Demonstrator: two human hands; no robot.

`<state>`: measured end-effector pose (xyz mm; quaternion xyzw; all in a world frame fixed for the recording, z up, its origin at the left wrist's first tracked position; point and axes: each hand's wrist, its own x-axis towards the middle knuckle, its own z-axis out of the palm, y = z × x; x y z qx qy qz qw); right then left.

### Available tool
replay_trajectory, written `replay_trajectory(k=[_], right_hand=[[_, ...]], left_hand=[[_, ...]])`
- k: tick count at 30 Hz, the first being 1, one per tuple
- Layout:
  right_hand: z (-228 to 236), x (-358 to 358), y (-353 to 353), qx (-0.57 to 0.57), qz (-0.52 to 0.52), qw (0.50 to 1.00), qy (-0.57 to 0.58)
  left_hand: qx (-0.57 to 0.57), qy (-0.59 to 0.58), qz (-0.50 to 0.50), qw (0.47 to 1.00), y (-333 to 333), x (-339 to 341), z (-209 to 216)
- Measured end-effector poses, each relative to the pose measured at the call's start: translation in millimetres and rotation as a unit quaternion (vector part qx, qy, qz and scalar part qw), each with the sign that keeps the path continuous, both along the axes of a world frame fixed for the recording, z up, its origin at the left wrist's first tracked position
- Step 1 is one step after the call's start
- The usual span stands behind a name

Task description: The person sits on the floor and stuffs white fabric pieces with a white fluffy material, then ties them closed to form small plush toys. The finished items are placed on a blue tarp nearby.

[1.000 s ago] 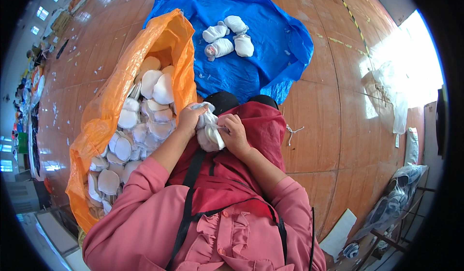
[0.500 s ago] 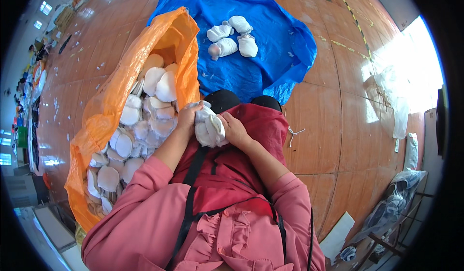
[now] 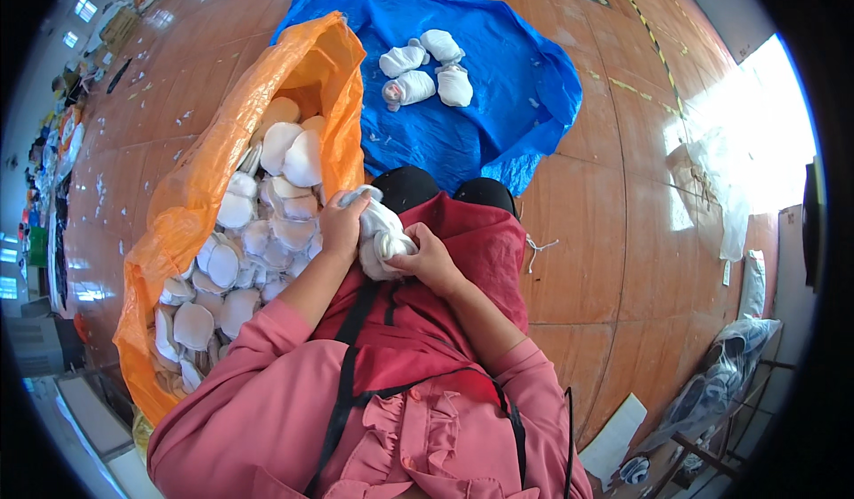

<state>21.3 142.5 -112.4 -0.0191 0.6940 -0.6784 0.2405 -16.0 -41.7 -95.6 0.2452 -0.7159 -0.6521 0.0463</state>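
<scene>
Over my lap I hold a soft white cloth bundle point(image 3: 378, 232), its layers folded and bunched. My left hand point(image 3: 342, 225) grips its upper left side, with the thumb lying along the top. On the lower right, my right hand point(image 3: 432, 259) pinches the edge of the cloth with thumb and fingers. Close by on the left, an orange woven sack point(image 3: 191, 210) gapes, full of loose rounded white and cream pads point(image 3: 222, 263). Several similar white rolled bundles point(image 3: 409, 88) lie grouped on a blue plastic sheet point(image 3: 498, 45) beyond my knees.
A red apron point(image 3: 476, 241) covers my lap. At the lower right stand a metal rack point(image 3: 712, 450) with clear plastic bags and a pale flat board point(image 3: 614, 437). Clear plastic point(image 3: 721, 179) lies near the bright doorway. Scraps dot the brown tiled floor point(image 3: 587, 232).
My right hand has shifted down along the bundle and now pinches its lower edge. The bundle looks longer and more twisted. My left hand keeps its hold.
</scene>
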Motion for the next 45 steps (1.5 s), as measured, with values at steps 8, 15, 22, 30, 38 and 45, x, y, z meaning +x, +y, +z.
replay_trajectory(k=[8, 15, 22, 30, 38, 45], right_hand=[[-3.9, 2.7, 7.9, -0.002, 0.041, 0.999, 0.027], [0.9, -9.9, 6.5, 0.104, 0.068, 0.943, 0.308], [-2.9, 0.6, 20.8, 0.073, 0.126, 0.971, 0.192], [27.2, -23.9, 39.8, 0.070, 0.214, 0.974, 0.003], [14.1, -16.7, 23.1, 0.215, 0.114, 0.951, 0.189], [-4.2, -15.9, 18.5, 0.176, 0.048, 0.935, 0.305]], left_hand=[[-0.215, 0.041, -0.247, 0.944, -31.6, 31.3, 26.9], [-0.437, 0.134, -0.541, 0.706, -14.0, 4.1, 108.1], [-0.439, 0.074, -0.576, 0.686, -11.5, 1.9, 67.7], [-0.484, 0.102, -0.542, 0.680, 11.2, -4.5, 77.2], [-0.355, -0.069, -0.516, 0.776, 5.3, -31.4, 48.0], [-0.079, -0.182, -0.409, 0.891, -6.2, -38.5, -3.6]])
